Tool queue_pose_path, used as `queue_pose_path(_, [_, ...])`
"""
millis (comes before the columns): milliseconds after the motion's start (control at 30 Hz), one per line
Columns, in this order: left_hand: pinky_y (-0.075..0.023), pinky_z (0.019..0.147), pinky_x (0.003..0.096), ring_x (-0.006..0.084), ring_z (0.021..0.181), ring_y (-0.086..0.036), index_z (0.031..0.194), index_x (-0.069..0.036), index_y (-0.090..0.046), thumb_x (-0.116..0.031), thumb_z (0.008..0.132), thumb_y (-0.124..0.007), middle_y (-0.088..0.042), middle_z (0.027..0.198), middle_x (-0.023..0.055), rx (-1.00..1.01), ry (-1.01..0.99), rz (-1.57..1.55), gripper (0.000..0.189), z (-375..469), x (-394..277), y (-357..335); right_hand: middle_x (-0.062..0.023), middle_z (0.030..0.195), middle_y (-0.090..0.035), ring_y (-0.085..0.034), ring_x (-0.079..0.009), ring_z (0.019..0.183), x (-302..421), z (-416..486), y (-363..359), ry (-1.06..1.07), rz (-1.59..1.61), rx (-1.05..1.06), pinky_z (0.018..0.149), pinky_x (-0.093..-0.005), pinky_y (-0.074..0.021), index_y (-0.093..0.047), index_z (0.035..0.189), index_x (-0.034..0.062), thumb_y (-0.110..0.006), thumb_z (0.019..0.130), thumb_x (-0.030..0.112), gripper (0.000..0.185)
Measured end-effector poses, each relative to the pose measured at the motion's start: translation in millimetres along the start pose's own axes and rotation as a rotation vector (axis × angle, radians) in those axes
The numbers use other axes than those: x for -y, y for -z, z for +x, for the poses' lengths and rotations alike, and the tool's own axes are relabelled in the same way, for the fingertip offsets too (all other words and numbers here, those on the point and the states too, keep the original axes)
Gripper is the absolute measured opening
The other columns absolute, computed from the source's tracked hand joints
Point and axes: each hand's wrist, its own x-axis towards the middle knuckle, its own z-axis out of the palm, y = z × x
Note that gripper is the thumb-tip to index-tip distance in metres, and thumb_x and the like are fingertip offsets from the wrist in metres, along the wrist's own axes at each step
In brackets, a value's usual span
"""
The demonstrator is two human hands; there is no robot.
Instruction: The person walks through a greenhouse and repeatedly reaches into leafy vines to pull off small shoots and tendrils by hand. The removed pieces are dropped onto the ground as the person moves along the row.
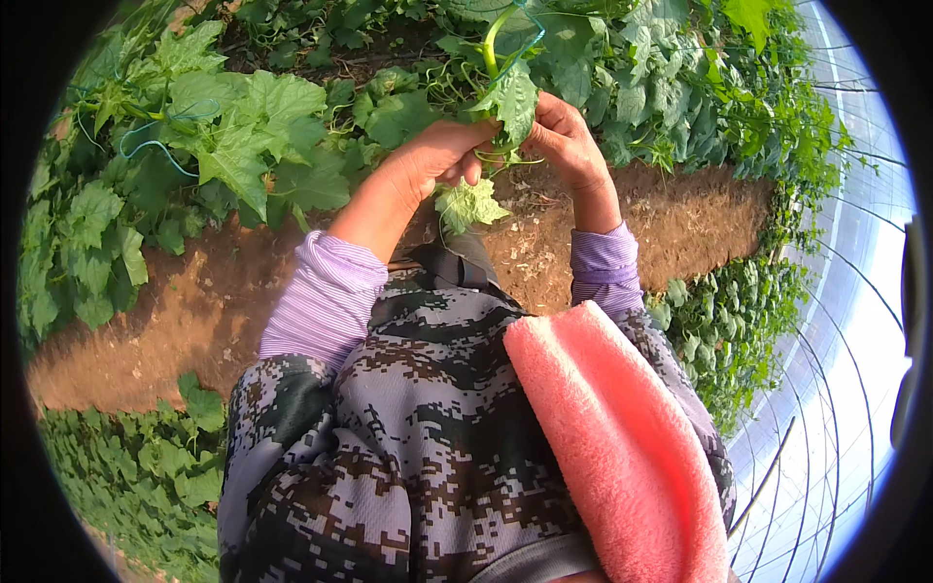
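My left hand (458, 151) and my right hand (567, 140) meet at a climbing vine shoot before me. A green leaf (514, 102) hangs between them and partly hides the fingertips. The left thumb and curled fingers grip the shoot at the leaf's left edge. On the other side, my right thumb and forefinger pinch it close to the leaf's edge. The thick pale-green stem (491, 48) rises above the hands, with blue-green twine (538, 30) beside it. Thin tendrils (510, 159) curl out below the fingers. Under the hands is a lighter yellow-green leaf (471, 205).
Leafy vines (255, 124) with more twine (149, 146) stand at the left, and dense foliage (656, 95) at the right. A bare soil path (182, 321) crosses below me. Another plant row (146, 466) lies behind. A pink towel (619, 444) drapes over my camouflage jacket. Clear greenhouse sheeting (838, 291) curves at right.
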Motion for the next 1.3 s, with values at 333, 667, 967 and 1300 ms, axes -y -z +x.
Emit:
queue_pose_path(333, [-0.0327, 0.041, 0.0158, 0.0039, 0.046, -0.045, 0.089, -0.001, -0.062, -0.022, 0.082, -0.057, -0.062, 0.071, 0.0069, 0.019, -0.091, -0.047, 0.023, -2, -4, 2, 0.0023, 0.087, -0.057, -0.046, -0.0056, 0.073, 8, 6, 2, 0.07, 0.003, -0.032, 0.063, -0.0208, -0.038, -0.055, 0.103, 0.0017, -0.058, 0.085, 0.027, 0.031])
queue_pose_path(667, [-0.0323, 0.043, 0.0156, 0.0041, 0.048, -0.045, 0.091, 0.0, -0.062, -0.016, 0.082, -0.055, -0.058, 0.062, 0.0029, -0.003, -0.063, 0.067, 0.019, 3, -11, 19, -0.0004, 0.084, -0.057, -0.047, -0.0067, 0.07, 3, 16, -10, 0.118, 0.04, -0.029, 0.061, -0.0219, -0.0386, -0.053, 0.105, -0.0011, -0.059, 0.084, 0.028, 0.036])
queue_pose_path(967, [-0.0361, 0.094, 0.0344, 0.0211, 0.108, -0.047, 0.118, -0.009, -0.049, -0.02, 0.075, -0.059, -0.05, 0.115, 0.0112, -0.598, -0.233, 0.58, 0.045, -17, -26, 136, -0.0036, 0.068, -0.055, -0.048, -0.01, 0.062, 4, 56, -18, 0.052, -0.042, -0.306, 0.06, -0.0235, -0.0377, -0.052, 0.083, 0.0001, -0.054, 0.079, 0.017, 0.017])
queue_pose_path(1300, [-0.0423, 0.076, 0.0284, 0.0151, 0.079, -0.055, 0.088, -0.01, -0.061, -0.038, 0.072, -0.067, -0.06, 0.079, 0.0023, -0.431, -0.173, 0.829, 0.033, 16, -1, 114, -0.0038, 0.064, -0.054, -0.048, -0.0097, 0.061, 34, 85, -46, 0.072, -0.113, -0.244, 0.06, -0.0233, -0.0376, -0.052, 0.073, 0.0012, -0.055, 0.077, 0.021, 0.02])
